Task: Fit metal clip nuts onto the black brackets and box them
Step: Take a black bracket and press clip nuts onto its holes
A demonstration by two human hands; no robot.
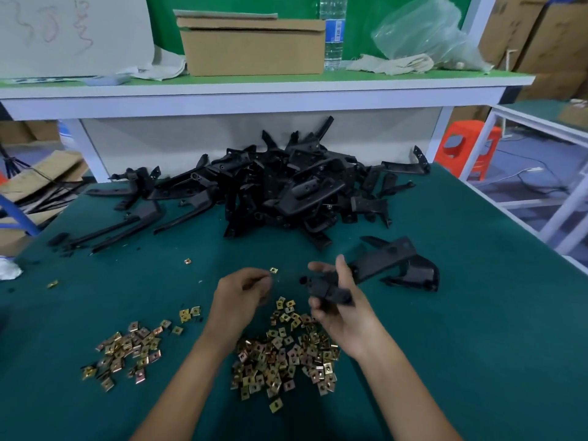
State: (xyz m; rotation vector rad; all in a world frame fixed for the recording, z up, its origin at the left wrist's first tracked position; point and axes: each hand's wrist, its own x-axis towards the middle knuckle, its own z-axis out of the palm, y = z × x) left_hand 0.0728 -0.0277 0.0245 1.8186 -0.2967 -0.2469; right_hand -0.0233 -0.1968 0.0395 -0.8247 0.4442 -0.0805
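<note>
While hovering above the dark green felt table [445,313], gripped a black moulded plastic bracket [381,262] in the right hand [337,300], fingers curled round its near end. Held the left hand [245,291] curled just beside it; could not tell whether pinching anything. Noted beneath both a heap of brass-coloured square metal clip nuts [283,354], and farther back a pile of black brackets [286,186].

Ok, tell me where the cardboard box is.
Head view: the cardboard box sits top centre on the raised shelf, between a crumpled cloth at left and a water bottle at right, above the bracket pile.
</note>
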